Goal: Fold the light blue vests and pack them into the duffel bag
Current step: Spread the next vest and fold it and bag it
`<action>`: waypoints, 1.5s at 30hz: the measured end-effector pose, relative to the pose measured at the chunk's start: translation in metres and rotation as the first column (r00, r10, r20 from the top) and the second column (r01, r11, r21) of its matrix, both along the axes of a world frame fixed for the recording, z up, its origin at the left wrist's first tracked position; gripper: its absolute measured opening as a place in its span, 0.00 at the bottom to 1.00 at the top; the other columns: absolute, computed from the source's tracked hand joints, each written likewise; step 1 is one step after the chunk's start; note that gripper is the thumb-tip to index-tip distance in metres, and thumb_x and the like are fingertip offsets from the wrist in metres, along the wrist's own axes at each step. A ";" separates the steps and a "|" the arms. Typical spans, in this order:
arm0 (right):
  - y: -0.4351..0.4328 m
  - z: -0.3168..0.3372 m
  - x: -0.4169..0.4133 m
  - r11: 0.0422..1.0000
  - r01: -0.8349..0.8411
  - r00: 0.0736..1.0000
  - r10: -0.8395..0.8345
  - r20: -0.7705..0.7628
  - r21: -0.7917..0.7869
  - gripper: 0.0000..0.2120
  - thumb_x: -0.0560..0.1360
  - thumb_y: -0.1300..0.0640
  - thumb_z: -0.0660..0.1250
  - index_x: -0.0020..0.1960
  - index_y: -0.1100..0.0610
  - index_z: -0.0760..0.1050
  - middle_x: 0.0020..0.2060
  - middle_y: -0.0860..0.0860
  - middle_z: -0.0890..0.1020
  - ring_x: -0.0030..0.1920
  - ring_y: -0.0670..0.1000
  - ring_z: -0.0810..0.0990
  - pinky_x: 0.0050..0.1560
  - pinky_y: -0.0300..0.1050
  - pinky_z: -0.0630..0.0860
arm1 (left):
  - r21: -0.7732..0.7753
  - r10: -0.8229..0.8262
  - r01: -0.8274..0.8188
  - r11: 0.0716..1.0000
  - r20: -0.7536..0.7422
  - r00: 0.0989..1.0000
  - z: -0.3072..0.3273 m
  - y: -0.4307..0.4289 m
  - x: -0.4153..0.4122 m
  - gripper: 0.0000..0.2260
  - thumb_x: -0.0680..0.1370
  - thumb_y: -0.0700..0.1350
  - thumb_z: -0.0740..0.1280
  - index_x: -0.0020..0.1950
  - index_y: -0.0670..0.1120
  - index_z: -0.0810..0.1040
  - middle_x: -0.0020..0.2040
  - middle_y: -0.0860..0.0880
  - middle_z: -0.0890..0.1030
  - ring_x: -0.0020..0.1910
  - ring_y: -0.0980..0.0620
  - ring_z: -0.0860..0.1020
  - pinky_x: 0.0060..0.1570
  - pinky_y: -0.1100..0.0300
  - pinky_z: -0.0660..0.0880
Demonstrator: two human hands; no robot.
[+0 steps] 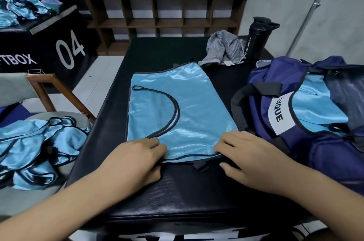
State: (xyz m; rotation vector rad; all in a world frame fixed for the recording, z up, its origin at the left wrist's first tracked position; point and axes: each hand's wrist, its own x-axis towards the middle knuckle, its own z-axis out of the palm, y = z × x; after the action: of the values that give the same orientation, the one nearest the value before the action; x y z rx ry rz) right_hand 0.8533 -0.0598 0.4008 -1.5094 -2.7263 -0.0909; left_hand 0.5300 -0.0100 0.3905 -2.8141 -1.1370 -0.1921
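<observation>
A black table (187,191) fills the middle; on its right side sits the open navy bag (319,162), folded vests (315,107) already inside; a vest (187,112) lies flat on the table just beside the bag; a pile (35,146) of vests waits on the chair (59,91) at left; the left hand (136,158) and right hand (248,154) each pinch the vest's near hem, fingers bent on top, thumbs at the edge; a towel (222,47) and bottle (256,42) stand behind.

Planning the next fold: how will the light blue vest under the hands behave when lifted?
Probably floppy and light: the vest lies thin and flat, and the heap on the chair is crumpled. Likely slippery, given its glossy sheen.
</observation>
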 end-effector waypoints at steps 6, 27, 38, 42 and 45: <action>0.015 -0.011 -0.010 0.993 0.067 0.995 -0.074 0.063 0.102 0.16 0.67 0.62 0.71 0.51 0.52 0.71 0.42 0.48 0.71 0.40 0.54 0.73 0.40 0.51 0.77 | 0.027 0.041 -0.040 0.999 -0.037 0.998 -0.003 0.006 -0.001 0.13 0.64 0.46 0.73 0.41 0.51 0.70 0.36 0.54 0.72 0.28 0.48 0.75 0.27 0.60 0.57; 0.015 0.061 -0.027 0.869 0.136 0.824 -0.365 -0.433 -0.475 0.03 0.75 0.57 0.65 0.47 0.50 0.75 0.34 0.49 0.82 0.32 0.47 0.75 0.36 0.43 0.72 | -0.573 0.177 -0.001 0.819 0.252 0.951 0.064 0.023 -0.035 0.04 0.74 0.50 0.67 0.45 0.54 0.72 0.40 0.50 0.78 0.36 0.50 0.72 0.42 0.48 0.75; 0.090 0.051 -0.032 0.885 0.314 0.738 -0.455 -0.499 -0.343 0.09 0.74 0.59 0.72 0.47 0.45 0.77 0.38 0.41 0.85 0.35 0.42 0.81 0.39 0.44 0.74 | -0.438 0.288 -0.129 0.890 0.320 0.903 0.048 0.074 -0.030 0.07 0.77 0.43 0.70 0.44 0.54 0.76 0.38 0.56 0.81 0.36 0.56 0.77 0.36 0.64 0.70; 0.118 0.042 -0.036 0.869 0.355 0.697 -0.492 -0.521 -0.345 0.08 0.73 0.59 0.72 0.47 0.48 0.78 0.37 0.46 0.86 0.34 0.45 0.83 0.43 0.49 0.81 | -0.410 0.325 -0.170 0.896 0.345 0.881 0.038 0.100 -0.031 0.06 0.78 0.44 0.71 0.44 0.54 0.76 0.37 0.55 0.81 0.35 0.56 0.76 0.35 0.63 0.70; 0.133 0.034 -0.038 0.856 0.402 0.655 -0.517 -0.551 -0.326 0.09 0.73 0.59 0.73 0.50 0.48 0.77 0.41 0.47 0.86 0.36 0.47 0.84 0.43 0.49 0.82 | -0.406 0.353 -0.198 0.892 0.354 0.866 0.028 0.117 -0.031 0.06 0.78 0.45 0.71 0.44 0.55 0.76 0.38 0.56 0.81 0.37 0.56 0.78 0.35 0.66 0.72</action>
State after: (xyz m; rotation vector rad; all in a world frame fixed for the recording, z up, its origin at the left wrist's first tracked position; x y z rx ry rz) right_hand 0.8151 0.0737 0.4352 -1.8282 -1.8183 0.5622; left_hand 0.4994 0.1070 0.4187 -2.9388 -1.8333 -0.6561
